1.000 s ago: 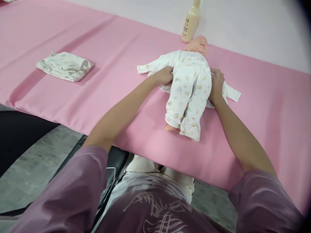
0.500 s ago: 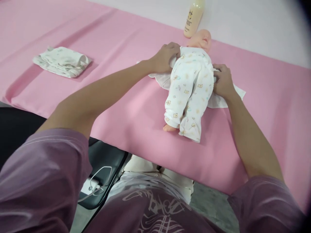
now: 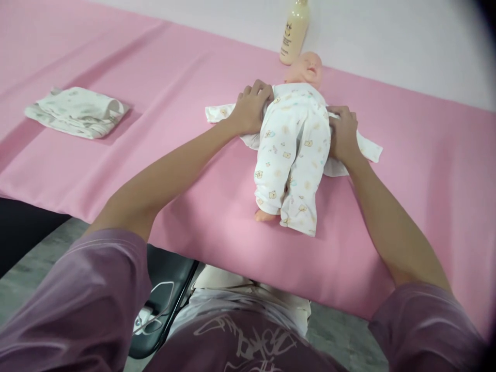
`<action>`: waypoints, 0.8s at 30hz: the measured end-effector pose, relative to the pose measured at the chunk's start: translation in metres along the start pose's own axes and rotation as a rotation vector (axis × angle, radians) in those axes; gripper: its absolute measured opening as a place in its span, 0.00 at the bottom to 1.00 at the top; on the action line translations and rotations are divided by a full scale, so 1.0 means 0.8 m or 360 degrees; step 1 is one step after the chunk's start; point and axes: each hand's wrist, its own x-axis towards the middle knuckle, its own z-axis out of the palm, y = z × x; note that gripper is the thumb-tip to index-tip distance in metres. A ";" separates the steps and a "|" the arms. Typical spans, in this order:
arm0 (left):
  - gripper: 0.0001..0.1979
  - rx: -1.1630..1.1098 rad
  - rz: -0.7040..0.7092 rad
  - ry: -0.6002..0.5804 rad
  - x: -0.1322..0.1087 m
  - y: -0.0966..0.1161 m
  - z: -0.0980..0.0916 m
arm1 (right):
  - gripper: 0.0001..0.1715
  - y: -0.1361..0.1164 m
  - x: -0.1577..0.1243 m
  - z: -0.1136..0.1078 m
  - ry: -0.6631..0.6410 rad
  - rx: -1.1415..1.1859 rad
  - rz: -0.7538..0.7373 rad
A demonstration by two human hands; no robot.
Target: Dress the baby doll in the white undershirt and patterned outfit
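Note:
A baby doll [image 3: 311, 66] lies on its back on the pink table cover, head away from me. White baby trousers [image 3: 290, 139] with small bear prints reach high on its body; one foot shows at the left cuff, while the right cuff hides the other. My left hand [image 3: 253, 107] is closed at the left side of the trousers near the waist, and my right hand [image 3: 344, 133] is closed at the right side. Both sets of fingertips are partly hidden. From under the doll, a white printed baby top [image 3: 370, 148] spreads out to both sides.
Behind the doll's head a cream-coloured bottle [image 3: 294, 36] stands by the white wall. A folded printed cloth [image 3: 79, 111] lies on the pink cover [image 3: 174, 93] at the left. Below the front edge is a black seat [image 3: 170, 274] with a white cable and device.
The view has shifted, so the doll, cloth and bottle appear further left and a little lower. Both hands stay at the sides of the trousers; more of the left sleeve shows.

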 end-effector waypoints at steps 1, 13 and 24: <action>0.44 -0.0001 -0.0018 0.0023 -0.001 0.001 0.002 | 0.24 -0.001 -0.001 0.002 0.0015 0.0014 0.0015; 0.37 0.0065 0.0054 0.0209 -0.041 0.002 0.020 | 0.30 -0.007 -0.033 -0.005 0.0075 0.0063 -0.0086; 0.10 0.0011 -0.0059 -0.0148 -0.111 0.053 0.036 | 0.12 -0.050 -0.156 -0.005 -0.0006 0.0248 -0.0052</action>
